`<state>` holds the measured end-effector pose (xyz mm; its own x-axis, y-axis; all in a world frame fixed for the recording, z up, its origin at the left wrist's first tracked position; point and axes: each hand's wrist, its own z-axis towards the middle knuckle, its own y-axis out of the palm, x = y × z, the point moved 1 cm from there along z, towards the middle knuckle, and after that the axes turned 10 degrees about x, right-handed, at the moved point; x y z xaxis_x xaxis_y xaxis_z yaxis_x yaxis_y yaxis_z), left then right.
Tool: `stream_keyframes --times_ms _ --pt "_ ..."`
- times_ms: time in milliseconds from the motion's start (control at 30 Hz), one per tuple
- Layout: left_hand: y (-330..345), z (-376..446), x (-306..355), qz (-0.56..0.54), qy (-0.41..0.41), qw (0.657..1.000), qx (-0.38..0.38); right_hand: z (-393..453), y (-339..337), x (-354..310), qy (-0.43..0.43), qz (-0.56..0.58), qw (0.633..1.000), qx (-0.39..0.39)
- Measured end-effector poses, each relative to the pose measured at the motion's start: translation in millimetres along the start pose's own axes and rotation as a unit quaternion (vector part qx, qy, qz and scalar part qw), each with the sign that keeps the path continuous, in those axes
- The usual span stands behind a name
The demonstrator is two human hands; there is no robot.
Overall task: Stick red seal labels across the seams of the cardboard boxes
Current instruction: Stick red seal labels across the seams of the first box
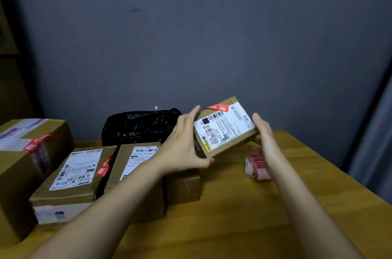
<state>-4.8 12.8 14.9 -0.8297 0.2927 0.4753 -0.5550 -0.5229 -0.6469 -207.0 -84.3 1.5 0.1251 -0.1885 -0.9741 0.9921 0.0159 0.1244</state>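
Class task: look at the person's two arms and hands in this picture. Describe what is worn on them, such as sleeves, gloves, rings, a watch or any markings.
Both forearms are bare up to the picture's lower edge; no sleeve shows. The left hand and the right hand wear no gloves. No ring, watch, bracelet or marking can be seen on the visible sides of either hand or wrist. Nails look short and unpainted, though the picture is slightly blurred.

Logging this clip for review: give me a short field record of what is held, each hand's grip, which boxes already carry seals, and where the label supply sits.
held item: small cardboard box, lifted above the wooden table, tilted
left hand: grip on the box's left end
right hand: flat against the right end
seal on held box: red seal label at the top edge
other sealed boxes: large box; flat box
label supply: red label roll on the table
behind: black plastic bag
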Motion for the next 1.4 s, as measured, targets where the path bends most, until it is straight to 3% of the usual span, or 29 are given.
stream_keyframes --times_ms 200,400,667,900,1100,1267,1400 --pt "1.7 -3.7 -1.6 0.057 0.109 0.992 -0.003 -4.5 -11.7 4.5 0.013 -0.003 0.998 -0.061" --pt "4.0 -9.7 -8.7 0.101 0.148 0.984 0.016 -7.7 -19.5 11.3 -0.031 -0.017 0.997 -0.070" --pt "7.2 -7.2 -18.3 0.030 0.009 0.995 0.090 -9.8 -21.0 21.5 -0.048 -0.005 0.997 -0.052" --pt "15.1 -3.1 -17.1 0.052 -0.067 0.987 0.139 -17.8 -19.2 31.7 -0.072 -0.030 0.996 -0.035" --pt "38.7 -19.3 14.4 -0.084 -0.098 0.991 0.036 -32.3 -1.5 51.1 -0.109 -0.008 0.993 0.051" --pt "45.0 -13.8 23.1 -0.074 -0.113 0.990 0.040 -45.4 6.2 60.1 -0.101 -0.021 0.995 0.010" --pt "46.0 -7.5 22.9 -0.088 -0.117 0.988 0.052 -50.3 3.9 59.5 -0.066 -0.023 0.994 -0.081"
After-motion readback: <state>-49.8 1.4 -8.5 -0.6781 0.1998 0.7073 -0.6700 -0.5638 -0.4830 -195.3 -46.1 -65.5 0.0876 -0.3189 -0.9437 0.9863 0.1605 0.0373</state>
